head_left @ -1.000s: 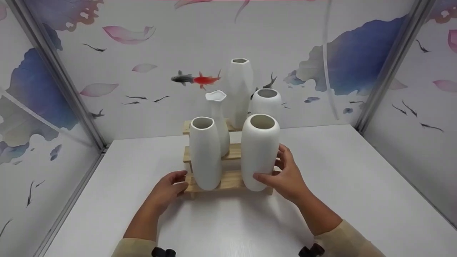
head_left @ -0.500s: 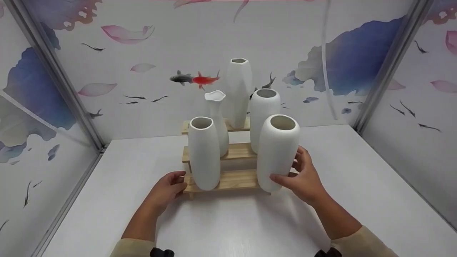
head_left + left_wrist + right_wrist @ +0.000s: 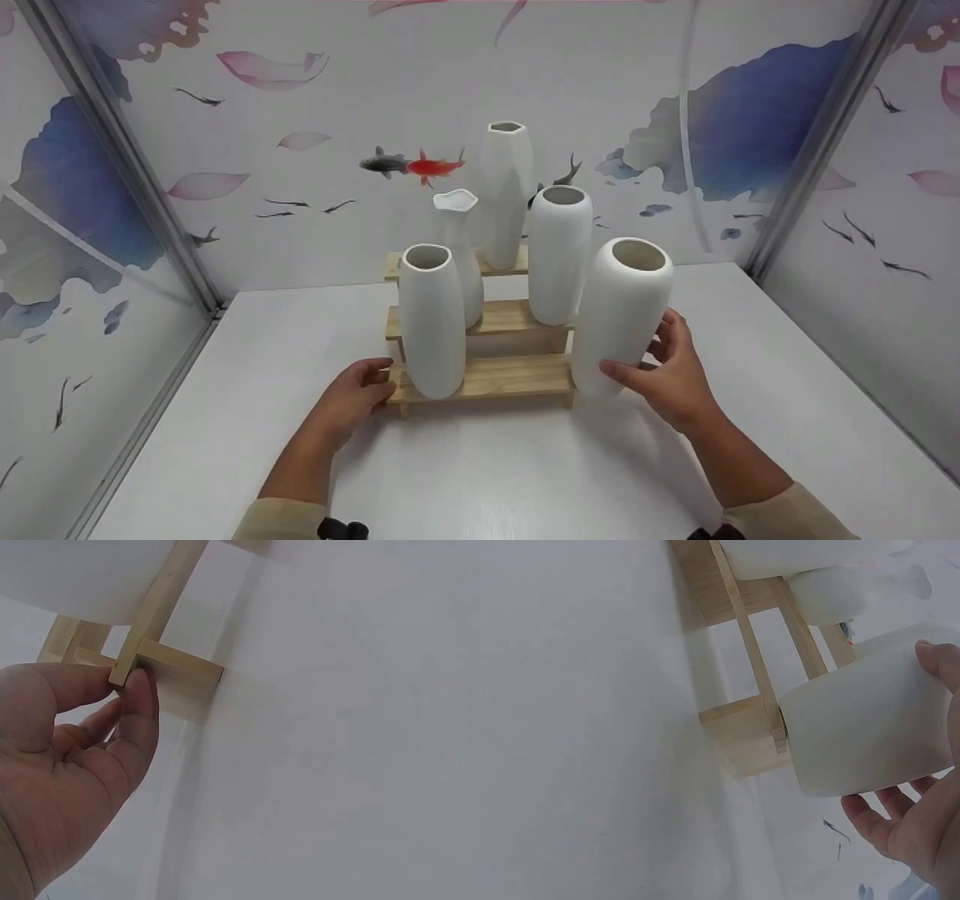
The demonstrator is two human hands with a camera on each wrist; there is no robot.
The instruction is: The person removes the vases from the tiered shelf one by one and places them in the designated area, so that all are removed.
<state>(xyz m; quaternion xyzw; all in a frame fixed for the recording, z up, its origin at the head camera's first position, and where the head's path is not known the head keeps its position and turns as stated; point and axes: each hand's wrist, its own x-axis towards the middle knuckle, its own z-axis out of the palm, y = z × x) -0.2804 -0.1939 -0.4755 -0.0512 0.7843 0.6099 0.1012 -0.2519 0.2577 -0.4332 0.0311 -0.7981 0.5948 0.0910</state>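
Observation:
My right hand (image 3: 670, 379) grips a tall white vase (image 3: 624, 315) low on its body, thumb in front and fingers behind. The vase leans a little, just off the right end of the lowest board. In the right wrist view its base (image 3: 799, 757) is beside the board's end; whether they touch I cannot tell. My left hand (image 3: 351, 397) pinches the left end of the lowest board of a three-step wooden stand (image 3: 517, 375). The left wrist view shows thumb and finger on the board's corner (image 3: 124, 669). A slim white vase (image 3: 433, 330) stands on that board's left.
On the middle step are a white vase with a wavy rim (image 3: 466, 255) and a rounded white vase (image 3: 559, 255). A faceted white vase (image 3: 506, 191) stands on the top step. The white table (image 3: 480, 480) meets patterned walls (image 3: 337, 90) at the back and sides.
My right hand has carried the rounded front vase rightward, from over the lowest board to past its right end. The left hand has stayed at the stand's corner.

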